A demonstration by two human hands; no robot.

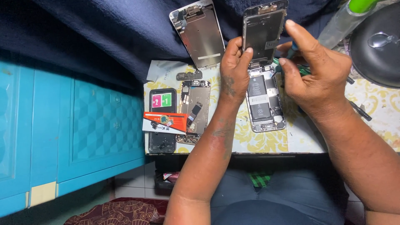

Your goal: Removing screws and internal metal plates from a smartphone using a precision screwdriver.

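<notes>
An opened phone body point(265, 98) lies on the patterned table point(254, 141), its black battery and boards showing. Its screen panel point(263, 31) stands lifted up from the top end. My left hand point(233, 71) grips the left edge of that screen panel. My right hand point(318, 73) is at the panel's right side and holds a thin blue-handled tool point(293, 52) near the hinge end of the phone.
A second screen panel point(200, 33) leans on dark cloth at the back. Left on the table lie a bare phone frame point(195, 110), a black phone point(162, 121) with stickers, and an orange card point(164, 121). A black round lid point(377, 46) and a clear bottle point(343, 18) are at right. A blue cabinet point(71, 125) stands at left.
</notes>
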